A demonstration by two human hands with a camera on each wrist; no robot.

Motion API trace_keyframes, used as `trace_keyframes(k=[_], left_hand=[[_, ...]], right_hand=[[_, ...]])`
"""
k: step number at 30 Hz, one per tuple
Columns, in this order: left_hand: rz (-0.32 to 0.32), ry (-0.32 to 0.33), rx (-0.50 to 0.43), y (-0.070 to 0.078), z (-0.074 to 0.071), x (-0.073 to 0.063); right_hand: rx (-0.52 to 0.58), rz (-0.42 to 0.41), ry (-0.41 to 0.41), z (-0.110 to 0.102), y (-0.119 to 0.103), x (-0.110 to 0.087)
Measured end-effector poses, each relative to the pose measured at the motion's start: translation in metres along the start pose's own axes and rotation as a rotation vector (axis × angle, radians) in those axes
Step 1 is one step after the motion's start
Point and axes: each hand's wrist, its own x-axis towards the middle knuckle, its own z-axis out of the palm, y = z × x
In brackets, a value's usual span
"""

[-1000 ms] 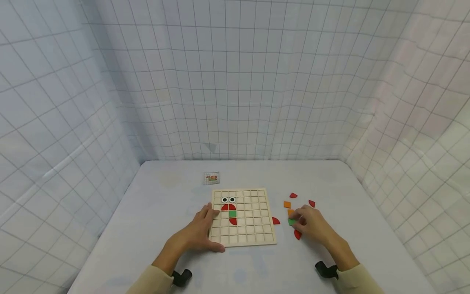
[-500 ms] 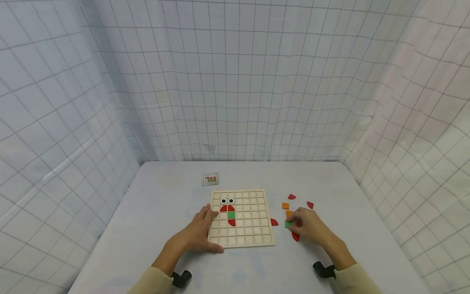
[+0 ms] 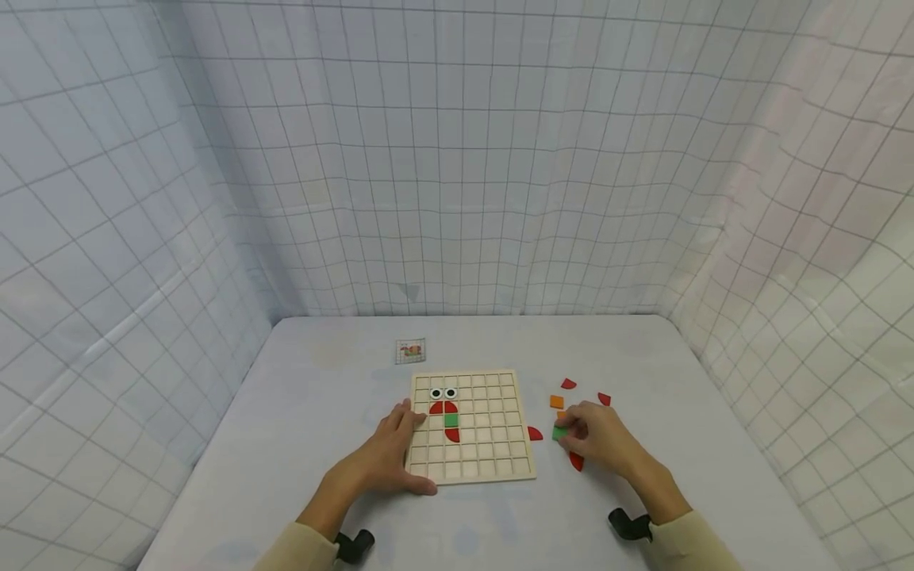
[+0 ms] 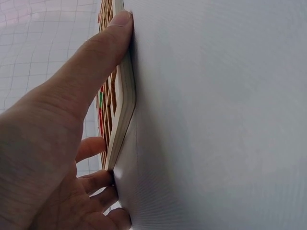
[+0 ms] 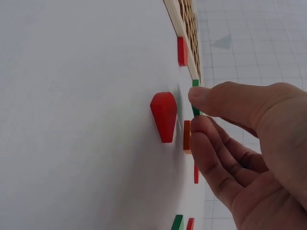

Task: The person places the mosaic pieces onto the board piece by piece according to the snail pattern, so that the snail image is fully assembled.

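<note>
Right hand (image 3: 603,438) had a green tile (image 3: 560,433) pinched between the thumb and fingertips, out past the board's right side. Couldn't tell whether that tile was fully clear of the table (image 3: 643,349), but the grip itself was obvious from the wrist cam. Left hand (image 3: 389,454) wasn't pinching anything: it was spread at the near left corner of the wooden grid board (image 3: 493,444), thumb along the near edge, other fingers up the left edge, one tip poking over the rim.

On the board, two eye tiles (image 3: 443,393) sat side by side, with a pair of red quarter-rounds (image 3: 443,408) right under them. Below the right one of that pair came a green square (image 3: 451,420), then one more red quarter (image 3: 452,435).

Loose stuff around the right hand: an orange square (image 3: 556,402), a second orange one (image 3: 561,415) half covered by the fingers, a red piece (image 3: 576,461) on the near side of the hand, another (image 3: 535,434) just beside the board's edge, and two reds (image 3: 568,383) farther back. Right wrist view also caught another green piece (image 5: 177,222) at the bottom of the frame. Picture card (image 3: 410,350) lay behind the board.
</note>
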Motion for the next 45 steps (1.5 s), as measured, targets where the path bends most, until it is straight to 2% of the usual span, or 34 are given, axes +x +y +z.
trace_keyframes(k=[10, 15, 21, 32, 39, 45], left_hand=[[-0.009, 0.001, 0.015, 0.003, 0.000, 0.001], [-0.014, 0.005, 0.020, 0.002, 0.000, 0.000], [-0.003, 0.007, 0.009, 0.002, -0.002, -0.001], [-0.004, -0.003, 0.020, 0.002, -0.001, -0.001], [-0.004, 0.002, 0.021, 0.002, 0.000, 0.000], [-0.002, 0.004, 0.011, 0.003, -0.001, -0.001]], right_hand=[[0.026, -0.142, 0.066, 0.008, -0.014, 0.008], [0.072, -0.229, 0.020, 0.016, -0.028, 0.019], [0.075, -0.292, -0.021, 0.024, -0.044, 0.031], [0.130, -0.287, -0.092, 0.047, -0.066, 0.046], [0.086, -0.326, -0.121, 0.058, -0.078, 0.056], [0.049, -0.304, -0.149, 0.064, -0.084, 0.064]])
